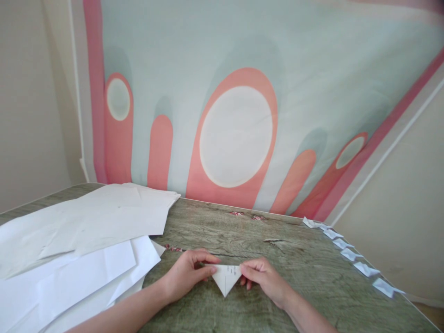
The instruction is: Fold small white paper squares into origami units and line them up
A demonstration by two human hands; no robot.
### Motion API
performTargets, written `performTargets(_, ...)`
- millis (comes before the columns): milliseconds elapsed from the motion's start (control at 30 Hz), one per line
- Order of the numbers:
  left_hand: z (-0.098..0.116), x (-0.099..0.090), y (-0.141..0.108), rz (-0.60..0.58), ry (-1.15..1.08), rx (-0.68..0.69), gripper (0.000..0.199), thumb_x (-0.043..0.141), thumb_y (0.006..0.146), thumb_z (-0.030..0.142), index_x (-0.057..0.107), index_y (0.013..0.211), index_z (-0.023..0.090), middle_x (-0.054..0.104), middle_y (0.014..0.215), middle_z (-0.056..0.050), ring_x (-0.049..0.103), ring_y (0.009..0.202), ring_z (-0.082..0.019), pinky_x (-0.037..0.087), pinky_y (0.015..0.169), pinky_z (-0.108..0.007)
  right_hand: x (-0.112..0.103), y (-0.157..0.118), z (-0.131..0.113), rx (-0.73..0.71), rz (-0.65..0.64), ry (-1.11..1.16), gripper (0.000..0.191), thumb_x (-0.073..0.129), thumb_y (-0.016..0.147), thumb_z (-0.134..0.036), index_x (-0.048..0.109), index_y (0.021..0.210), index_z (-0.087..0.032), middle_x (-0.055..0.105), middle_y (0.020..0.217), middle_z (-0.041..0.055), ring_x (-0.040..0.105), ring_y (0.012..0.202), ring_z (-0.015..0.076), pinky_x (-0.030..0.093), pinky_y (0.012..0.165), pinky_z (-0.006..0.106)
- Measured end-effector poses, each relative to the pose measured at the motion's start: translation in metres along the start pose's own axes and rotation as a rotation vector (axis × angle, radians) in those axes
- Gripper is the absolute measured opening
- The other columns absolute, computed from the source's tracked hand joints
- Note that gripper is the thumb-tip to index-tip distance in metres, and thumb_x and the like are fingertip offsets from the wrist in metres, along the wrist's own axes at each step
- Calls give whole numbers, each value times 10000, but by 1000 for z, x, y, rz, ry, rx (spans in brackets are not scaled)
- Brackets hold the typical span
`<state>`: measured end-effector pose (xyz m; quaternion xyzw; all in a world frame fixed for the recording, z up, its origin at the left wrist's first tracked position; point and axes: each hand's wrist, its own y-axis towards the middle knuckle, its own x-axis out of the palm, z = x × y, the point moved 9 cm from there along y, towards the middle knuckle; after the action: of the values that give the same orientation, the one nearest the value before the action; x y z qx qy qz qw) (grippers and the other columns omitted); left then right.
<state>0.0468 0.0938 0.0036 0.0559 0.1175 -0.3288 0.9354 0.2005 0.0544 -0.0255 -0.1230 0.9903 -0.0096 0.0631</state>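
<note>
Between my hands is a small white folded paper triangle, its point towards me and its long edge away from me. A crease runs down its middle, and printed or written marks show at its upper right. My left hand pinches the left corner between thumb and fingers. At the opposite corner, my right hand holds the paper in a pinch as well. The triangle is just over the wood-grain table; whether it touches the surface I cannot tell.
Large white paper sheets lie piled at the left, with smaller loose sheets in front. Several small folded paper pieces line the table's right edge. Behind the table hangs a patterned cloth in pale green and coral.
</note>
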Motion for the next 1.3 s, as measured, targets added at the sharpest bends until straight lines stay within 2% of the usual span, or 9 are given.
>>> performTargets(100, 2, -3, 0, 31, 90, 56, 223, 690, 707, 375, 745, 830, 197, 623, 758, -10, 536, 694, -149, 397, 604, -214, 2, -1, -3, -17, 7, -40, 386, 588, 818, -475, 727, 721, -128, 594, 593, 13, 479, 525, 78, 366, 508, 195)
performTargets(200, -2, 2, -1, -27, 66, 54, 199, 721, 683, 347, 754, 791, 183, 585, 684, 0, 494, 622, -125, 353, 559, -208, 5, -4, -6, -31, 16, -37, 372, 601, 810, -470, 729, 741, -128, 597, 588, 14, 494, 534, 83, 383, 501, 191)
performTargets(333, -4, 12, -4, -105, -69, 22, 243, 762, 639, 351, 754, 793, 164, 553, 647, 12, 435, 542, -87, 296, 495, -197, 15, -8, -2, -18, 20, 156, 349, 668, 762, -444, 712, 933, -142, 628, 612, 20, 515, 507, 89, 411, 449, 186)
performTargets(433, -4, 20, -6, -151, -211, -20, 265, 775, 625, 354, 749, 798, 155, 550, 625, 21, 412, 488, -64, 288, 466, -190, 27, -11, -2, -59, -28, 333, 395, 734, 703, -410, 688, 992, -146, 652, 674, 33, 538, 523, 97, 427, 435, 184)
performTargets(600, -1, 20, -8, -111, -393, -63, 237, 790, 612, 338, 732, 741, 148, 572, 579, 25, 432, 512, -72, 328, 488, -185, 47, -16, -10, -75, -141, 487, 559, 821, 601, -296, 619, 1111, -188, 663, 833, 43, 573, 641, 123, 459, 483, 189)
performTargets(733, -2, 15, -8, -46, -468, -114, 254, 798, 599, 355, 710, 706, 141, 614, 588, 15, 445, 534, -80, 340, 501, -190, 51, -17, -20, -105, -157, 503, 527, 803, 632, -280, 608, 1117, -213, 658, 843, 27, 573, 676, 121, 474, 563, 215)
performTargets(867, -3, 13, -7, -30, -484, -114, 274, 803, 590, 360, 701, 710, 135, 624, 604, 13, 451, 548, -85, 343, 508, -195, 48, -16, -22, -126, -120, 480, 496, 801, 634, -314, 622, 1088, -223, 665, 842, 23, 578, 698, 131, 463, 590, 223)
performTargets(1100, -3, 20, -8, -105, -459, -115, 300, 794, 596, 389, 692, 735, 143, 610, 609, 15, 478, 566, -103, 368, 535, -216, 50, -16, -33, -147, -105, 418, 491, 782, 626, -445, 652, 1037, -211, 662, 796, 23, 578, 698, 149, 456, 632, 253)
performTargets(1300, 2, 23, -9, -143, -439, -79, 276, 808, 581, 353, 698, 712, 136, 631, 676, 8, 513, 611, -109, 376, 589, -220, 50, -18, -33, -123, -87, 390, 405, 757, 664, -426, 675, 992, -201, 668, 794, 29, 594, 734, 158, 453, 663, 258)
